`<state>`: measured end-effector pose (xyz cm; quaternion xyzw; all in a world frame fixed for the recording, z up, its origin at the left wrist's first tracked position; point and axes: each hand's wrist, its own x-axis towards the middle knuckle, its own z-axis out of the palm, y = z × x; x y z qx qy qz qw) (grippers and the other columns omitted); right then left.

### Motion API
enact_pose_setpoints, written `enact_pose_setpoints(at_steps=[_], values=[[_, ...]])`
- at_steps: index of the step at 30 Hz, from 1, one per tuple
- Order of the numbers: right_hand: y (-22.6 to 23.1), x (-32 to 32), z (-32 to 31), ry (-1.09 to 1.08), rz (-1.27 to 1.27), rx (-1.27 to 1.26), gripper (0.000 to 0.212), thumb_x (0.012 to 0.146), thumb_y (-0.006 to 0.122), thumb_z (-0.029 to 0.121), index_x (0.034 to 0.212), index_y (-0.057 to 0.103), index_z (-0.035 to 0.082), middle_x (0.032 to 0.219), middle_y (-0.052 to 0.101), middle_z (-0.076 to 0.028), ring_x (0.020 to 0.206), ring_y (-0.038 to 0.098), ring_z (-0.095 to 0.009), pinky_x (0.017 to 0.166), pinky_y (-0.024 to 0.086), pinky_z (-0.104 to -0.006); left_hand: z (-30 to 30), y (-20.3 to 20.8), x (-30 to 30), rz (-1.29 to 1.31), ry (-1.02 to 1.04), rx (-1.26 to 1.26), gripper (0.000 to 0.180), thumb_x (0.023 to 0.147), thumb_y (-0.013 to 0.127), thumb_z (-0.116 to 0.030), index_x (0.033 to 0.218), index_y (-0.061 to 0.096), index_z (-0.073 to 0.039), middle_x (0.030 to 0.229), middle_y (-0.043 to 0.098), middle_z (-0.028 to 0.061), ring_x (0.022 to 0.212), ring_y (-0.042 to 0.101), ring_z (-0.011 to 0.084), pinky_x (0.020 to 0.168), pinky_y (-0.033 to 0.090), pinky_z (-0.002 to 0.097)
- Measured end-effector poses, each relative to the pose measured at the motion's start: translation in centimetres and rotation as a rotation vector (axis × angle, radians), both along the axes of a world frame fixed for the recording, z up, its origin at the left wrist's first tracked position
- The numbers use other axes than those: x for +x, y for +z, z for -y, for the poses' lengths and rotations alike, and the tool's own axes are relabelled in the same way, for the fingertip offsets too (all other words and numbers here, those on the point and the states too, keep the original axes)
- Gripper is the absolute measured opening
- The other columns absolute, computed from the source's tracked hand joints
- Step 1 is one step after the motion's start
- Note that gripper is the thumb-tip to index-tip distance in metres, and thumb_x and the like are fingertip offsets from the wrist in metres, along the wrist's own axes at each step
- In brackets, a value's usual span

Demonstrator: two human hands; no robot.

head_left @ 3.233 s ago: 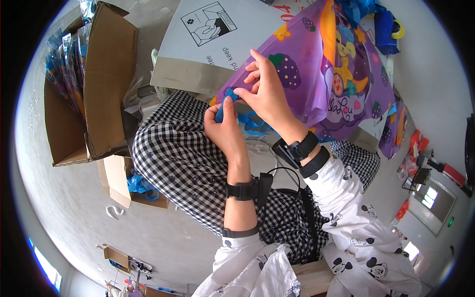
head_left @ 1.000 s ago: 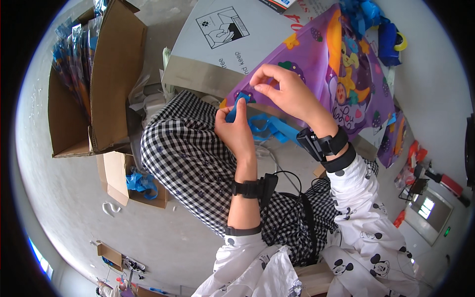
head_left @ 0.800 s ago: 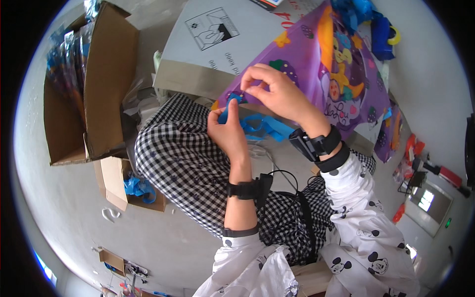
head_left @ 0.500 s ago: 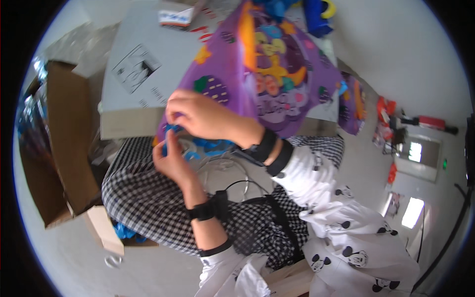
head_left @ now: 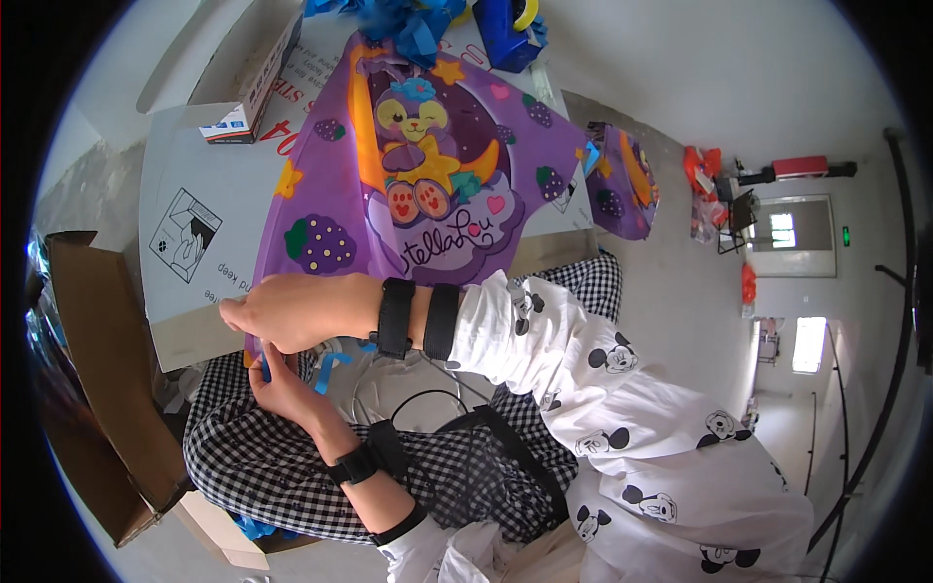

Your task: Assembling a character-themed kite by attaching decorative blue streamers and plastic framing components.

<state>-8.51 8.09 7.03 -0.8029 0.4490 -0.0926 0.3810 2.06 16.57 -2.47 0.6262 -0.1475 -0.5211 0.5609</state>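
Note:
A purple kite (head_left: 442, 219) printed with a cartoon animal, stars and berries is spread over the worktable and hangs past its near edge. Its lower left corner meets my two hands. My left hand (head_left: 292, 394) pinches that corner from below, and a bit of blue tape shows at the fingertips. Just above, my right hand (head_left: 311, 311) is closed with the fingers curled down over the same corner; the back of the hand hides what they grip. Both wrists wear black straps.
A small white box (head_left: 243, 112) stands at the back left of the table. Blue strips (head_left: 413, 29) and a blue tape dispenser (head_left: 501, 39) lie at the far edge. An open cardboard box (head_left: 107, 379) is at left. Another purple printed piece (head_left: 622, 189) hangs at right.
The whole view has shifted, so the table and kite appear farther left. The kite looks flatter and less blurred. Both hands stay together at its corner, the right now reaching farther across.

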Motion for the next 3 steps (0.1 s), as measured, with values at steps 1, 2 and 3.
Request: enact_pose_setpoints(at_steps=[1,2,3], values=[[-0.1,0.3,0.2,0.006,0.01,-0.002,0.011,0.079,0.064,0.006,0.089,0.06,0.003,0.078,0.064,-0.014,0.079,0.065,-0.034,0.065,0.049,-0.0436,0.1,0.2,0.4,0.014,-0.003,0.008,0.016,0.092,0.067,-0.016,0.091,0.06,-0.002,0.088,0.067,0.0053,0.079,0.064,0.0104,0.068,0.05,0.0228],[-0.3,0.5,0.5,0.035,0.007,0.01,0.014,0.078,0.064,0.007,0.09,0.059,0.003,0.076,0.064,-0.013,0.077,0.065,-0.034,0.065,0.049,-0.045,0.1,0.4,0.9,0.029,-0.004,0.017,0.017,0.092,0.067,-0.015,0.091,0.059,0.001,0.09,0.067,0.0086,0.082,0.067,0.0144,0.073,0.057,0.0255],[-0.4,0.7,0.9,0.065,0.004,0.023,0.016,0.078,0.065,0.008,0.091,0.058,0.004,0.074,0.065,-0.013,0.075,0.065,-0.035,0.066,0.048,-0.0464,0.1,0.5,1.6,0.043,0.005,0.016,0.017,0.092,0.067,-0.015,0.091,0.059,0.001,0.09,0.067,0.0086,0.082,0.067,0.0144,0.073,0.057,0.0255]])
